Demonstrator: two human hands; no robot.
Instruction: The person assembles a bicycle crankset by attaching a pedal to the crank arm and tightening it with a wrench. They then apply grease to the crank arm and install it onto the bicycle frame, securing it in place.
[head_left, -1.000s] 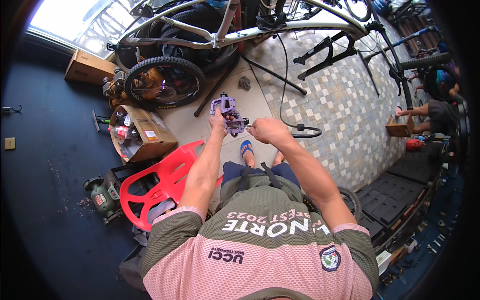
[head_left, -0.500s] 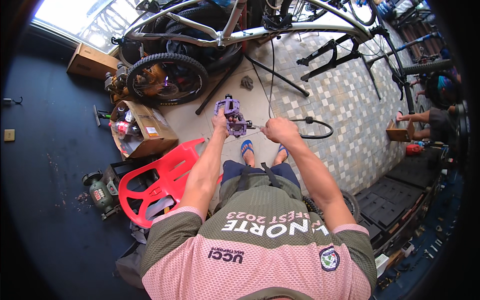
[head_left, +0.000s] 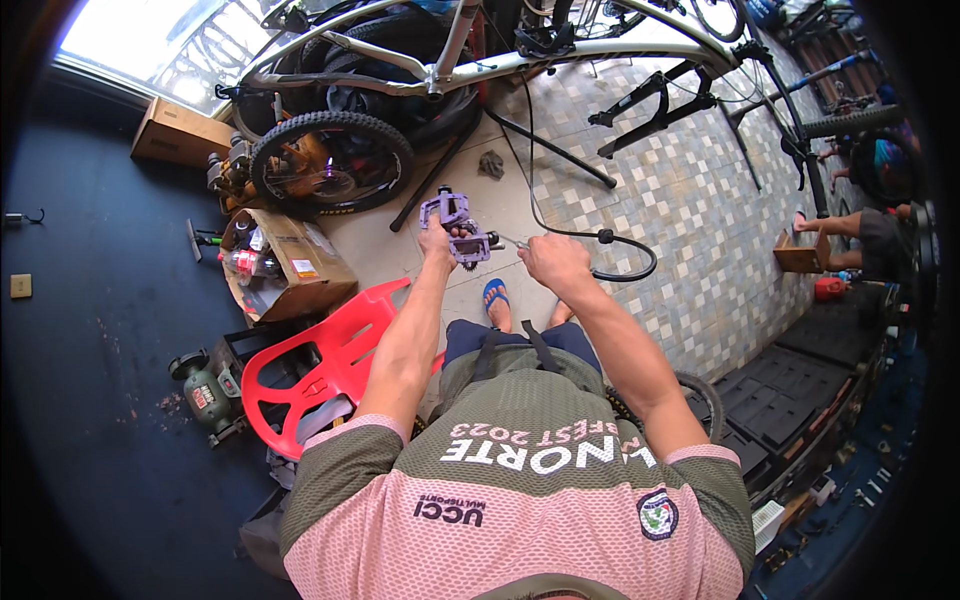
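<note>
My left hand (head_left: 436, 241) is closed round a pair of purple flat pedals (head_left: 468, 250), one above the other, with small metal parts visible between them. My right hand (head_left: 556, 262) is wrapped round a metal air nozzle (head_left: 523, 248) whose thin tip points left toward the lower pedal's black and silver end; whether it touches is too small to tell. A black hose (head_left: 650, 262) loops from beside my right hand and runs up toward the bike frame. Both hands are held over the tiled floor, above my sandalled feet.
A silver bike frame (head_left: 520, 60) on a stand spans the top. Left are a wheel (head_left: 330, 160), an open cardboard box (head_left: 290, 270), a red plastic chair (head_left: 335, 350) and a bench grinder (head_left: 205, 400). Right are a seated person (head_left: 880, 245), a wooden stool (head_left: 800, 255) and black cases (head_left: 790, 380).
My right hand has shifted a little to the right with the nozzle, and the hose loop has moved right. My left hand still holds the pedals, barely moved.
</note>
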